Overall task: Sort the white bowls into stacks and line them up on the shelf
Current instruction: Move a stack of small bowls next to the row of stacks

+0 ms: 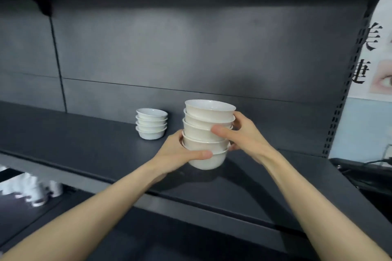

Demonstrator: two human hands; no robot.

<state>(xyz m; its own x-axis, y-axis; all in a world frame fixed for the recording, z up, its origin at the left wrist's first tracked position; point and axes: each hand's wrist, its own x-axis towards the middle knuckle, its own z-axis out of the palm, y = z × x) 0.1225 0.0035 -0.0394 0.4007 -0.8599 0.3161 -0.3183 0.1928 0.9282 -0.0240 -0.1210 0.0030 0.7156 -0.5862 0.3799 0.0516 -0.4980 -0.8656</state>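
A: The taller stack of bowls, near centre, looks like glazed ceramic: creamy white and smooth, with a soft sheen.

B: The shorter stack of bowls, at its 9 o'clock, has the same glossy glaze but is a cooler white.

A: The shelf board beneath both is matt dark grey, seemingly painted metal.

B: The back panel has that same dull finish. At 3 o'clock the upright is perforated metal, and the poster at 2 o'clock looks like smooth printed paper.

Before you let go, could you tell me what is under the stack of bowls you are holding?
Only the dark shelf and a shadow. The bottom bowl hides whether its foot touches the shelf.
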